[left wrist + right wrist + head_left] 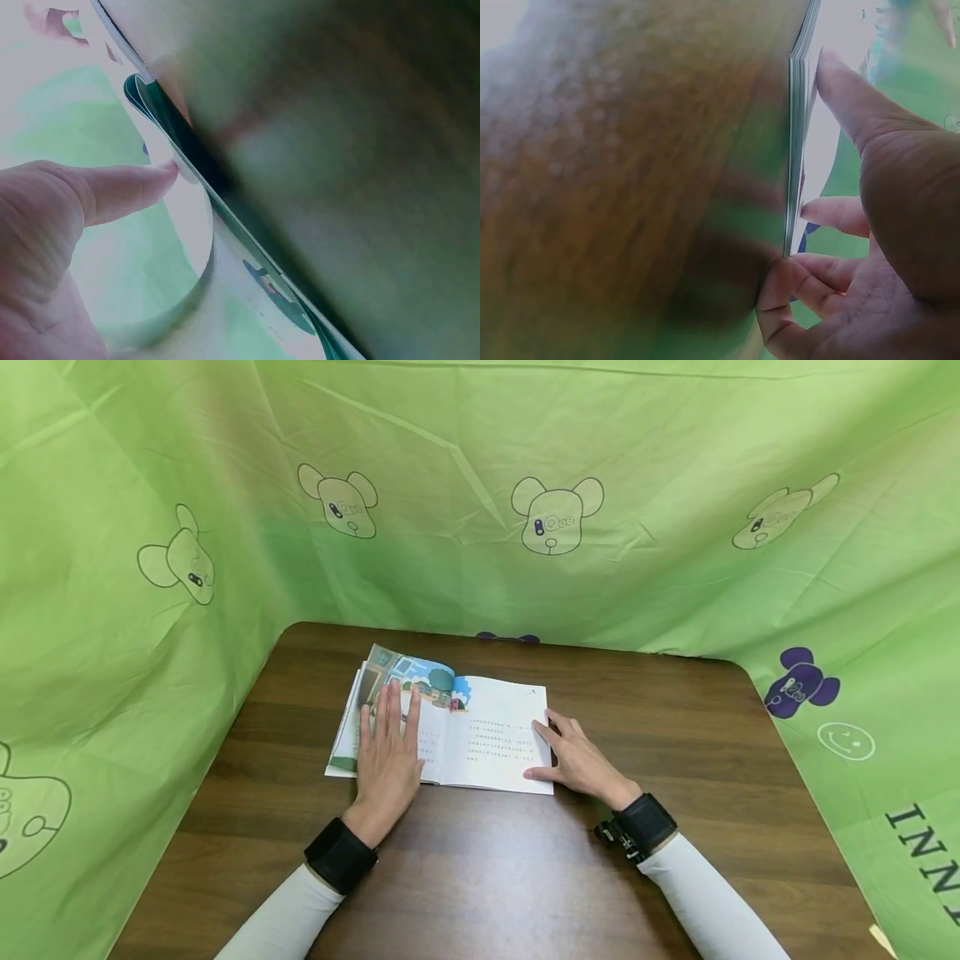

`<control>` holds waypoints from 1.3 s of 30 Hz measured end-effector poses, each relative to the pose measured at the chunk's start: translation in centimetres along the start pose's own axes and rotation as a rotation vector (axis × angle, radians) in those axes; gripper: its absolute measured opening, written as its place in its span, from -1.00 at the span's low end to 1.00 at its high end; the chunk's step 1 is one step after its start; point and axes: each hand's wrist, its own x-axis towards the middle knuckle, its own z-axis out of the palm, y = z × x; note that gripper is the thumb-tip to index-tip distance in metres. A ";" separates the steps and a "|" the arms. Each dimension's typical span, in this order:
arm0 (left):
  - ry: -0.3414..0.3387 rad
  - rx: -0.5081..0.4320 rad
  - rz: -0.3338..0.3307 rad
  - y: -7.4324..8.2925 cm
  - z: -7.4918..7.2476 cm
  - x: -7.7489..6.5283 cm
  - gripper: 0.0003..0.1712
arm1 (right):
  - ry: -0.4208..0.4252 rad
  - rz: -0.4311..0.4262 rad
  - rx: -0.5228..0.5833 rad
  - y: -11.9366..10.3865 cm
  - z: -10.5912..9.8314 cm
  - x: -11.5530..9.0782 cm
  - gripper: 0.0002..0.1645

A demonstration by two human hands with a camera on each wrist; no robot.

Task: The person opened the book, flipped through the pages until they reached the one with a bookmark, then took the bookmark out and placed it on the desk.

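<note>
An open picture book [498, 703] lies on the brown wooden table, a coloured illustration across its top and printed text below. My left hand [388, 768] rests flat on the left page with its fingers straight and pointing away from me. In the left wrist view its thumb touches a page [199, 240] that bows upward near the book's lower edge. At the book's right edge is my right hand [583, 766], thumb and index finger spread on the right page. The right wrist view shows the other fingers bent beside the stacked page edges [796, 150].
The wooden table [660, 727] extends around the book on all sides. A green cloth [450, 427] printed with bear faces hangs behind and at both sides. Both wrists wear black straps [341, 856] over white sleeves.
</note>
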 end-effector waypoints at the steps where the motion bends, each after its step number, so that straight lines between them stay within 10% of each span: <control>1: -0.009 0.006 0.005 0.0 0.0 0.0 0.35 | 0.000 0.001 0.001 0.0 0.0 0.0 0.14; 21: -0.265 -0.013 0.222 0.2 0.2 -1.1 -0.20 | -0.020 0.000 0.015 0.1 -0.1 -0.2 0.14; 39: -0.397 -0.096 0.130 0.6 0.1 -1.4 -0.38 | -0.072 -0.036 0.045 0.6 -0.4 -0.3 0.13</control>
